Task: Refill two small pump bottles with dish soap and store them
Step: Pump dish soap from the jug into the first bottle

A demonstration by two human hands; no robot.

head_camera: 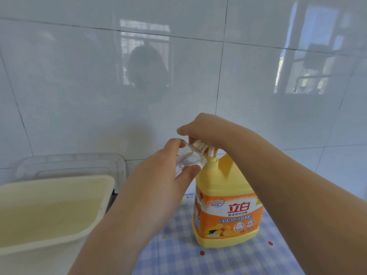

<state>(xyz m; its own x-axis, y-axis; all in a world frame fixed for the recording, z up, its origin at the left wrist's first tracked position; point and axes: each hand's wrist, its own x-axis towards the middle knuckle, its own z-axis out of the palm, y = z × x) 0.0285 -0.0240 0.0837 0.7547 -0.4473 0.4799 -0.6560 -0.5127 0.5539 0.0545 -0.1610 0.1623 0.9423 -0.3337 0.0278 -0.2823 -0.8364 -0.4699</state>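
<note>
Both hands were up over the table, right at the big yellow dish soap jug (226, 205). The jug stood upright on the blue-and-white checked cloth (198, 261), orange label facing near, right of centre. The left hand (168, 165) had the small clear bottle (188, 157) pinched between thumb and fingers, lifted off the table and tipped over, its open neck pointing right, tight against the spout of the pump head (211, 153). The right hand (206, 132) came in from the right and sat on top of that pump head, fingers curled down over it, thumb sticking out to the left. How much soap sat in the small bottle, I couldn't tell; it was clear and half hidden by fingers. Off to the left, a cream plastic basin (59, 180) sat near, with a white lid (79, 161) propped behind it against the glossy white tiled wall (99, 76).
</note>
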